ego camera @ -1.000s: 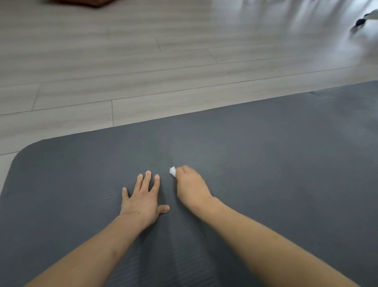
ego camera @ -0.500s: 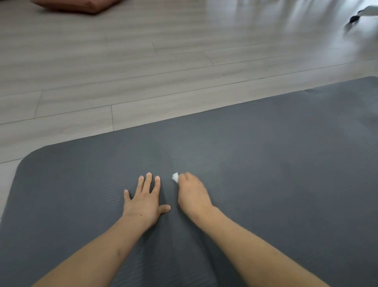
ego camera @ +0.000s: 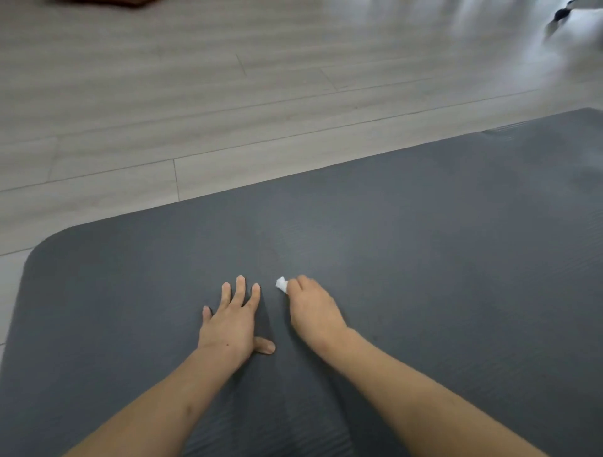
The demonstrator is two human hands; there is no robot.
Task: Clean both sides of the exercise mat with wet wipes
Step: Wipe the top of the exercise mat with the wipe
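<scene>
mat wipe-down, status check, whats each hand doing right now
Left hand flat on the mat, fingers straight. Right hand holds the wet wipe against the mat. Nothing in the way.

Very little has shifted over the last second: the right hand [ego camera: 313, 310], gripping the small crumpled white wet wipe [ego camera: 281, 284] under its curled fingers, has slid slightly toward the person along the dark grey ribbed foam exercise mat [ego camera: 424, 261]. The view itself has tipped, so the reddish-brown object [ego camera: 107, 2] at the far top-left of the pale wood-plank floor [ego camera: 195, 98], widest half a second ago, is a thin strip again.
</scene>
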